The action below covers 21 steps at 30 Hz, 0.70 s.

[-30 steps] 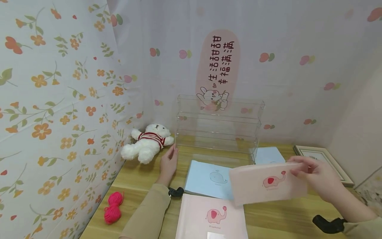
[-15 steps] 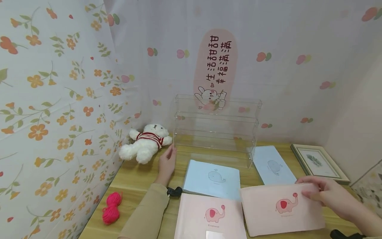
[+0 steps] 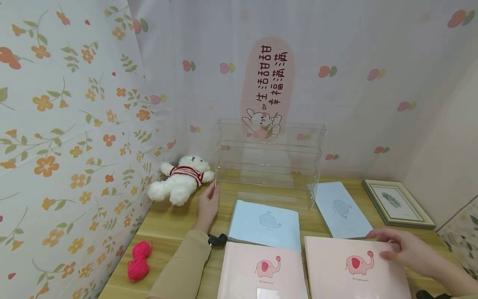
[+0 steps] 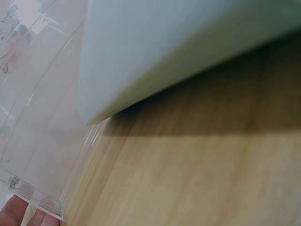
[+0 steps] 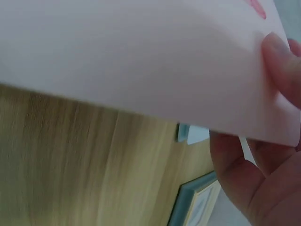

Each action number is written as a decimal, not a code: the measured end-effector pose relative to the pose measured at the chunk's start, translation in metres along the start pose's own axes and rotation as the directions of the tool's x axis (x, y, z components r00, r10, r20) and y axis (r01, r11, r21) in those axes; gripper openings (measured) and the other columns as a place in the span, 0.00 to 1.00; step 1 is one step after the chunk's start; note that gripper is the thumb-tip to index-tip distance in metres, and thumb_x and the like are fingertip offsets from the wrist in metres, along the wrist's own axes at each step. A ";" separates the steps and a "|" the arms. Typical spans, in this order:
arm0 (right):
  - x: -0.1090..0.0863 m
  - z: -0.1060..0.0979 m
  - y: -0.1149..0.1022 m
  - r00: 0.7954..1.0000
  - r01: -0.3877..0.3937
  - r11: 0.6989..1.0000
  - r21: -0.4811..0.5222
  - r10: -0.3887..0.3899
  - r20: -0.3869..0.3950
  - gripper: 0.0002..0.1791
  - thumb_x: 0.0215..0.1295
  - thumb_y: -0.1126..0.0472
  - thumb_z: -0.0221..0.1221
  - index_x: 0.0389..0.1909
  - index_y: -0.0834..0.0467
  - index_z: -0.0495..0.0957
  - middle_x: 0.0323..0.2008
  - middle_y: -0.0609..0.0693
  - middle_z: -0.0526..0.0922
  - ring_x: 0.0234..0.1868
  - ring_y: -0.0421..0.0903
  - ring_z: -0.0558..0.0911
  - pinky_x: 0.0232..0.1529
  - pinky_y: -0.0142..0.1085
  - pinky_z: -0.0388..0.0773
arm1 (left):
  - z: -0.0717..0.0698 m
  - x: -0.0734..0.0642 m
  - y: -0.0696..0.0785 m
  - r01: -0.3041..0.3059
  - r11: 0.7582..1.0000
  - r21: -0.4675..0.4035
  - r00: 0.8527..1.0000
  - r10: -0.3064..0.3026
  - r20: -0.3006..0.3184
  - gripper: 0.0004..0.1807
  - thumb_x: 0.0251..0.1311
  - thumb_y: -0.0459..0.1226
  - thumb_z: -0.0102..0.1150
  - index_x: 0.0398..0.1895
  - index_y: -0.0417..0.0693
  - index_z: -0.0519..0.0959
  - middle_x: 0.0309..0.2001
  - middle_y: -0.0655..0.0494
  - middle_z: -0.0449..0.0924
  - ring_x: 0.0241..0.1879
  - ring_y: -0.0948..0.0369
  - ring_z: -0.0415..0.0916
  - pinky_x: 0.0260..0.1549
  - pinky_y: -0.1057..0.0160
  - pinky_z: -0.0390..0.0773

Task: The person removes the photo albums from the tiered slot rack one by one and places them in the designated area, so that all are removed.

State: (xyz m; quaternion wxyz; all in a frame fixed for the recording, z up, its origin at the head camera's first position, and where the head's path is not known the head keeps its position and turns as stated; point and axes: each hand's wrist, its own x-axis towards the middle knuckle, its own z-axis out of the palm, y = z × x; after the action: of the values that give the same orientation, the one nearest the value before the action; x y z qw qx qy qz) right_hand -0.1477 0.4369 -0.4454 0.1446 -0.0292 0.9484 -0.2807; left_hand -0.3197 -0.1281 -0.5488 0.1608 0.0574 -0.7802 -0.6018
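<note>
Between thumb and fingers, my right hand (image 3: 408, 253) pinches the upper right edge of a pink book (image 3: 356, 284) with a red elephant on its cover. In the right wrist view, the thumb (image 5: 280, 61) lies on the cover and the other fingers are beneath. My left hand (image 3: 208, 205) holds the left side of a clear acrylic tiered rack (image 3: 267, 176), its fingertips at the panel edge in the left wrist view. Another pink elephant book (image 3: 257, 259) lies left of the held one. Behind it lies a blue whale book (image 3: 261, 222); a second blue whale book (image 3: 341, 209) is at the right.
A white teddy bear (image 3: 183, 182) in a striped sweater lies left of the rack. Pink yarn (image 3: 139, 261) sits at the table's left edge. A picture frame (image 3: 397, 203) lies at the back right on the wooden table (image 3: 164, 224). Patterned cloth hangs behind and at the left.
My right hand has brought the pink book down and toward me, from raised over the blue books to beside the other pink book. My left hand stays at the rack.
</note>
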 end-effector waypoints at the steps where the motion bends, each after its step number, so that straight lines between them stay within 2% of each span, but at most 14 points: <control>1: 0.000 0.001 0.003 1.000 0.012 1.000 -0.001 -0.012 0.000 0.27 0.69 0.61 0.73 0.68 0.58 0.81 0.52 0.52 0.86 0.42 0.34 0.80 0.41 0.28 0.84 | 0.000 0.000 0.000 0.001 1.000 0.003 1.000 -0.001 0.001 0.24 0.81 0.49 0.61 0.75 0.57 0.81 0.69 0.45 0.86 0.70 0.44 0.82 0.72 0.39 0.79; 3: 0.000 0.003 0.007 0.999 0.032 0.999 -0.007 -0.032 -0.004 0.27 0.68 0.60 0.73 0.68 0.58 0.82 0.54 0.54 0.86 0.42 0.32 0.81 0.41 0.28 0.85 | 0.000 -0.001 0.001 0.001 1.000 0.002 1.000 -0.001 0.001 0.24 0.81 0.49 0.62 0.75 0.57 0.81 0.69 0.46 0.86 0.70 0.44 0.81 0.72 0.39 0.78; 10: 0.004 0.010 0.012 0.998 0.058 0.992 -0.115 -0.055 0.030 0.20 0.69 0.58 0.73 0.61 0.50 0.84 0.58 0.56 0.89 0.48 0.42 0.82 0.43 0.29 0.80 | -0.001 -0.001 0.000 0.001 1.000 0.005 1.000 -0.001 0.002 0.25 0.82 0.49 0.61 0.76 0.56 0.81 0.70 0.46 0.85 0.71 0.45 0.81 0.73 0.39 0.78; 14: 0.005 0.015 0.009 0.998 0.057 0.991 -0.121 -0.053 0.037 0.21 0.70 0.58 0.72 0.62 0.52 0.84 0.58 0.59 0.89 0.47 0.44 0.81 0.41 0.30 0.78 | 0.000 -0.001 -0.002 -0.012 1.000 0.020 1.000 0.012 -0.002 0.24 0.82 0.49 0.61 0.76 0.55 0.81 0.69 0.45 0.86 0.70 0.44 0.81 0.72 0.39 0.79; 18: 0.008 0.016 0.006 0.996 0.018 0.997 -0.071 -0.012 0.086 0.25 0.71 0.58 0.72 0.66 0.59 0.81 0.59 0.61 0.87 0.51 0.52 0.83 0.44 0.37 0.83 | 0.001 0.000 -0.002 -0.019 1.000 -0.006 1.000 0.019 0.001 0.24 0.82 0.47 0.61 0.76 0.54 0.81 0.69 0.44 0.86 0.70 0.44 0.82 0.72 0.39 0.79; 21: 0.010 0.015 0.003 0.995 0.031 0.995 -0.098 -0.021 0.102 0.24 0.73 0.56 0.71 0.65 0.62 0.81 0.58 0.59 0.87 0.53 0.56 0.85 0.49 0.48 0.86 | 0.001 0.000 -0.001 -0.019 0.999 -0.032 1.000 0.019 0.003 0.24 0.82 0.46 0.61 0.76 0.52 0.80 0.69 0.43 0.85 0.70 0.43 0.82 0.71 0.40 0.80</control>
State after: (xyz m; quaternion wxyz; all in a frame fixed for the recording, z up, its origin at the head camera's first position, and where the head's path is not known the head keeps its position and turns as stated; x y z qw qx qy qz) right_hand -0.1532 0.4304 -0.4621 0.1870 -0.0628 0.9522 -0.2332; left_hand -0.3200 -0.1275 -0.5498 0.1661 0.0463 -0.7714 -0.6125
